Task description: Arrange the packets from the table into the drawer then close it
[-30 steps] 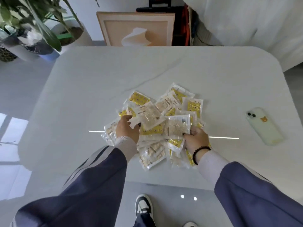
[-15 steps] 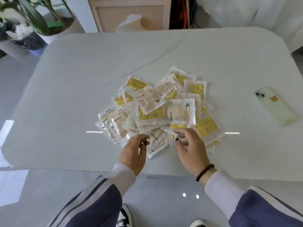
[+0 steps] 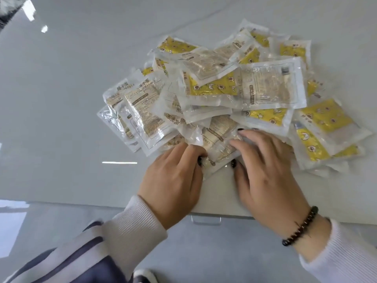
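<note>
A heap of several clear and yellow-printed packets point(image 3: 234, 88) lies on the white table point(image 3: 61, 99). My left hand point(image 3: 173, 180) is at the heap's near edge, its fingers curled and its thumb pinching a clear packet point(image 3: 218, 148) at its left side. My right hand point(image 3: 265, 174), with a bead bracelet on the wrist, rests with fairly straight fingers on that packet and its neighbours, the thumb at the packet's near edge. Under the table's front edge a drawer handle point(image 3: 206, 221) shows, with the drawer closed.
The table's front edge point(image 3: 61, 201) runs just below my hands. Grey floor point(image 3: 204, 252) and a shoe tip point(image 3: 145, 276) lie beneath it. Bare table top spreads left of the heap.
The view has dropped closer to the heap. Both hands slid forward onto its near edge, and the left now pinches a packet between them. The phone is out of view.
</note>
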Demonstrator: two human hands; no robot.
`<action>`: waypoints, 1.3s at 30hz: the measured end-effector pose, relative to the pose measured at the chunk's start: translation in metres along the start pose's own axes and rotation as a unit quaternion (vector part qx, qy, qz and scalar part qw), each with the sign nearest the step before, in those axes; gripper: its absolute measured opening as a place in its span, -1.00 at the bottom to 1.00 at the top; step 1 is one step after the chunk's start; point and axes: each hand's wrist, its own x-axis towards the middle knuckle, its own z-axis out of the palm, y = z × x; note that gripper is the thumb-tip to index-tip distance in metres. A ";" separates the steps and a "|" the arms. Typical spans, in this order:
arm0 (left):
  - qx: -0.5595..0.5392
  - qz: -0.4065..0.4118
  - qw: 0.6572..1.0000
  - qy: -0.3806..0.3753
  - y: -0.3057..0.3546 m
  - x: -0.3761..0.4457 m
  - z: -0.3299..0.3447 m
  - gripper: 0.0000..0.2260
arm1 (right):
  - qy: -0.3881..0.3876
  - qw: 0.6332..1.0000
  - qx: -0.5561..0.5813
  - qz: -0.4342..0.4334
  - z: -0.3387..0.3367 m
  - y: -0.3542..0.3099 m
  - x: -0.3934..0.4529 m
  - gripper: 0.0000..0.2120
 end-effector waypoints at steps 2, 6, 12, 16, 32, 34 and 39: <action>0.003 0.005 1.000 -0.003 -0.002 0.001 0.000 -0.79 | 0.001 1.000 -0.001 0.003 0.001 -0.001 0.000 -0.65; 0.010 0.010 1.000 -0.012 -0.007 0.006 0.003 -0.84 | 0.021 1.000 -0.018 -0.008 0.006 0.001 0.000 -0.65; 0.049 0.034 0.998 -0.013 -0.009 0.003 0.006 -0.89 | 0.075 0.996 -0.028 -0.030 0.014 0.006 -0.003 -0.66; 0.069 0.070 0.995 0.020 -0.011 0.001 0.011 -0.88 | 0.084 0.995 -0.031 -0.047 0.014 0.007 0.001 -0.68; 0.040 0.020 0.999 -0.008 -0.002 -0.013 0.004 -0.82 | 0.055 0.998 -0.034 -0.025 0.001 -0.004 -0.007 -0.69; 0.034 0.008 0.999 -0.010 0.001 -0.019 0.001 -0.81 | 0.086 0.996 -0.030 -0.024 0.000 -0.006 -0.011 -0.69; 0.051 -0.004 0.998 -0.033 0.007 -0.041 -0.009 -0.81 | 0.044 0.990 -0.130 -0.026 -0.005 -0.021 -0.032 -0.69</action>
